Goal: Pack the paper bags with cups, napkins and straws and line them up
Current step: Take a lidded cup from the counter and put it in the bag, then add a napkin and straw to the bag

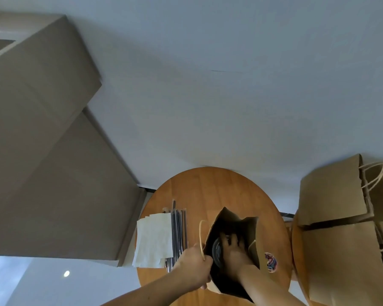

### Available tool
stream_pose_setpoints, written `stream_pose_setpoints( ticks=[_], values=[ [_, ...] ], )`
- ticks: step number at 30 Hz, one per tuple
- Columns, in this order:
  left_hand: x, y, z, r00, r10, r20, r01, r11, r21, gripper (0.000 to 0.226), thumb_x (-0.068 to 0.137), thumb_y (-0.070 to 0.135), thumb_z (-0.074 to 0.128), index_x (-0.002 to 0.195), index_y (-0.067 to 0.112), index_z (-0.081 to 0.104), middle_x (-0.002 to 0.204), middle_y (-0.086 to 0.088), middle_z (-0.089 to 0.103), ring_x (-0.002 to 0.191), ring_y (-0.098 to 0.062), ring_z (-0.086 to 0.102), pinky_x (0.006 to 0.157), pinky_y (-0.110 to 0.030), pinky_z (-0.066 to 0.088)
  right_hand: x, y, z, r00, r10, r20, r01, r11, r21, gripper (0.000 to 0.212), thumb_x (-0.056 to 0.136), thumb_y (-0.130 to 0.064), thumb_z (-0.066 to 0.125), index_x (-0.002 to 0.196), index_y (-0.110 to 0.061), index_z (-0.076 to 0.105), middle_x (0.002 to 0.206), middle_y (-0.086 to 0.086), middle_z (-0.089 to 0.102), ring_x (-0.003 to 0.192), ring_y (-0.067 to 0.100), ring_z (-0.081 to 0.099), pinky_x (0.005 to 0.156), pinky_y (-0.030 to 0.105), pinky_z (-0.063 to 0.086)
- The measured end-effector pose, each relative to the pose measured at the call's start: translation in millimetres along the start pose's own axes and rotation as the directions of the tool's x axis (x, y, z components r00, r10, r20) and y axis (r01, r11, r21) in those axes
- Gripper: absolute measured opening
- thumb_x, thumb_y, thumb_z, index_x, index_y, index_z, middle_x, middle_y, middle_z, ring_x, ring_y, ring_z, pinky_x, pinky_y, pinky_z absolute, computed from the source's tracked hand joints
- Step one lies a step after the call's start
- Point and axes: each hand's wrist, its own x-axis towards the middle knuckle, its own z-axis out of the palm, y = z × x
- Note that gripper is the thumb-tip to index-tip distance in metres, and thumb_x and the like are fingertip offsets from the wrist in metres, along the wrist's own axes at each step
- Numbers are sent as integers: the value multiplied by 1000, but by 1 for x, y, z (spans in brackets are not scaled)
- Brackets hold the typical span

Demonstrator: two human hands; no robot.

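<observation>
Paper bag (261,239), gripped by left hand (192,269), half-hides right hand (233,250) and cup (216,253).

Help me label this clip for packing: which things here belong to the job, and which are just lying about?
Job: open paper bag, gripped at its rim by the left hand; cup inside it, at the right hand; napkins; straws; two more paper bags at right.
Lying about: small multicoloured item on the round wooden table; brown panels at left.

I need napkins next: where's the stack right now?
In the head view, the napkins lie at the left of the round table, beside the straws, left of the open bag.
</observation>
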Motion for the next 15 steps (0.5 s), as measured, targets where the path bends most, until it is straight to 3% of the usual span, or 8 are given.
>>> stream_pose_setpoints(
  ticks=[5,7,9,11,13,15],
  values=[
    [-6,2,-4,1000,9,19,-10,999,46,6,100,33,45,102,31,50,85,0,70,61,-9,72,56,-17,56,-8,-8,-12,999,20,48,-16,997,-75,97,92,-45,52,154,-13,-16,160,27,-9,148,46,0,120,57,10],
    [-8,3,-7,999,20,44,-23,998,66,12,98,36,44,106,30,49,84,0,70,62,-10,72,58,-19,58,-18,-11,-27,999,-19,26,21,997,-79,84,95,-39,49,156,-10,-3,160,27,4,148,43,10,121,53,14],
    [-10,5,-10,996,29,82,-37,995,93,22,94,41,43,112,29,48,84,-1,70,63,-11,73,61,-22,60,-32,-14,-47,996,-88,-13,88,996,-12,65,96,-33,50,151,-11,24,153,20,29,141,36,31,117,46,27],
    [-11,8,-13,991,58,119,-74,988,134,28,91,47,43,111,29,48,85,-2,71,63,-12,72,65,-24,61,-49,-12,-71,987,-143,-77,148,987,70,43,94,-31,53,134,-18,48,134,9,51,121,28,52,98,39,45],
    [-11,12,-15,984,97,149,-120,980,160,22,89,52,44,102,34,49,84,0,70,64,-12,72,67,-24,61,-65,-10,-96,969,-187,-159,199,978,68,24,95,-33,51,116,-23,57,114,1,62,99,20,62,78,31,49],
    [-14,17,-20,977,114,179,-147,972,184,11,89,52,48,92,41,47,86,1,70,67,-14,72,67,-23,60,-81,-6,-119,943,-199,-266,221,974,55,18,97,-37,50,106,-27,61,98,-7,66,84,11,64,66,22,49]
  ],
)
